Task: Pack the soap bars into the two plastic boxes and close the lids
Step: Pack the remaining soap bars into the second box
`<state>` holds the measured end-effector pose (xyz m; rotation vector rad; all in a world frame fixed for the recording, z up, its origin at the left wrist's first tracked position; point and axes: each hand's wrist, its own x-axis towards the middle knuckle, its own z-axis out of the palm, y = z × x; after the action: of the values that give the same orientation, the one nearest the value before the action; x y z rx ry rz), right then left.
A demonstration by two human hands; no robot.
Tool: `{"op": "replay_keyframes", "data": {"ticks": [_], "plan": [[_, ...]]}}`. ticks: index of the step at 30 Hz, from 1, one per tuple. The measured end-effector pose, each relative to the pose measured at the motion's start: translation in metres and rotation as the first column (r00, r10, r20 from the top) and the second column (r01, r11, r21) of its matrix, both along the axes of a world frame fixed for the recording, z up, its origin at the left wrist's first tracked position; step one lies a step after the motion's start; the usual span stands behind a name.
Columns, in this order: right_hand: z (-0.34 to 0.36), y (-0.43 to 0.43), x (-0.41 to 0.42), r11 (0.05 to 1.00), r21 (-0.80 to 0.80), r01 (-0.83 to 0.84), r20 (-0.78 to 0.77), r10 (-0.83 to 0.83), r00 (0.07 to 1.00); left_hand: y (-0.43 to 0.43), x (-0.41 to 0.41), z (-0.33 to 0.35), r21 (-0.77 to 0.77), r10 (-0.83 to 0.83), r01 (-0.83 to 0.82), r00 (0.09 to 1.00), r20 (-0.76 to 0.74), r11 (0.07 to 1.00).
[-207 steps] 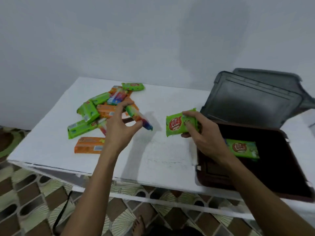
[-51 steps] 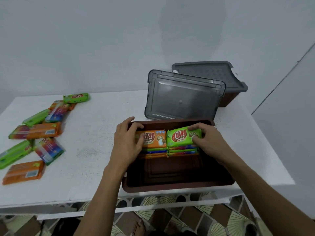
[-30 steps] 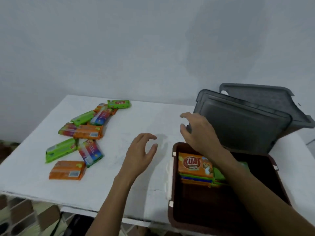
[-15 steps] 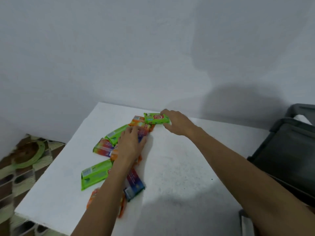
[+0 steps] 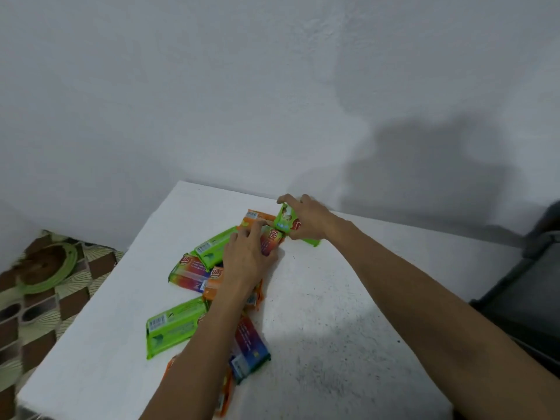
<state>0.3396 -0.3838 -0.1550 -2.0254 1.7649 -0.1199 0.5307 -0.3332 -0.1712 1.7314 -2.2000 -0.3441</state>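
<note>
Several wrapped soap bars lie scattered on the left half of the white table [image 5: 333, 344]. My right hand [image 5: 306, 218] is shut on a green soap bar [image 5: 286, 219], lifted and tilted at the far end of the pile. My left hand [image 5: 247, 256] closes its fingers over a multicoloured soap bar [image 5: 269, 242] just below it. Other bars lie nearer: a green one [image 5: 174, 324], a rainbow one [image 5: 188, 272], a blue-red one [image 5: 250, 348] and orange ones partly under my left arm. A grey box lid [image 5: 527, 286] shows at the right edge; the boxes are out of view.
A plain wall stands close behind the table. The table's left edge drops to a patterned tile floor with a green ring [image 5: 48, 268] lying on it.
My view has swung left from the brown box to the soap pile. Both hands left the box and reached across; the right hand has tilted the green bar up, the left closed on a multicoloured bar.
</note>
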Motion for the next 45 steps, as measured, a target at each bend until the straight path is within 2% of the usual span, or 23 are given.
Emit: {"op": "replay_keyframes", "data": {"ticks": [5, 11, 16, 21, 25, 28, 30, 38, 42, 45], "plan": [[0.004, 0.034, -0.018, 0.997, -0.055, 0.045, 0.139, -0.037, 0.990, 0.022, -0.003, 0.022, -0.045, -0.048, 0.040, 0.982, -0.184, 0.998], [0.047, 0.104, -0.056, 0.971, -0.183, 0.157, 0.344, -0.086, 0.935, 0.070, -0.018, 0.052, -0.127, -0.127, 0.081, 0.898, -0.422, 0.989], [0.082, 0.189, -0.094, 0.913, -0.186, 0.362, 0.529, -0.217, 0.820, 0.129, -0.045, 0.077, -0.014, -0.097, 0.128, 0.681, -0.726, 0.992], [0.110, 0.296, -0.134, 0.856, -0.097, 0.508, 0.721, -0.291, 0.628, 0.198, -0.076, 0.090, 0.067, -0.037, 0.169, 0.548, -0.836, 0.983], [0.126, 0.384, -0.155, 0.825, -0.057, 0.562, 0.793, -0.305, 0.528, 0.252, -0.103, 0.097, 0.104, 0.004, 0.216, 0.419, -0.908, 0.971], [0.132, 0.440, -0.164, 0.829, -0.028, 0.558, 0.810, -0.309, 0.499, 0.286, -0.120, 0.096, 0.125, 0.030, 0.260, 0.341, -0.940, 0.957], [0.132, 0.471, -0.168, 0.838, -0.016, 0.545, 0.788, -0.324, 0.523, 0.305, -0.129, 0.092, 0.148, 0.051, 0.279, 0.325, -0.944, 0.949], [0.088, 0.532, -0.162, 0.894, 0.211, 0.396, 0.739, -0.411, 0.533, 0.344, -0.139, 0.071, 0.234, 0.113, 0.325, 0.351, -0.929, 0.916], [0.062, 0.525, -0.153, 0.852, 0.380, 0.361, 0.672, -0.522, 0.525, 0.346, -0.139, 0.067, 0.240, 0.116, 0.322, 0.359, -0.926, 0.916], [0.045, 0.510, -0.148, 0.829, 0.434, 0.353, 0.580, -0.557, 0.594, 0.347, -0.139, 0.068, 0.238, 0.106, 0.331, 0.370, -0.923, 0.913]]}}
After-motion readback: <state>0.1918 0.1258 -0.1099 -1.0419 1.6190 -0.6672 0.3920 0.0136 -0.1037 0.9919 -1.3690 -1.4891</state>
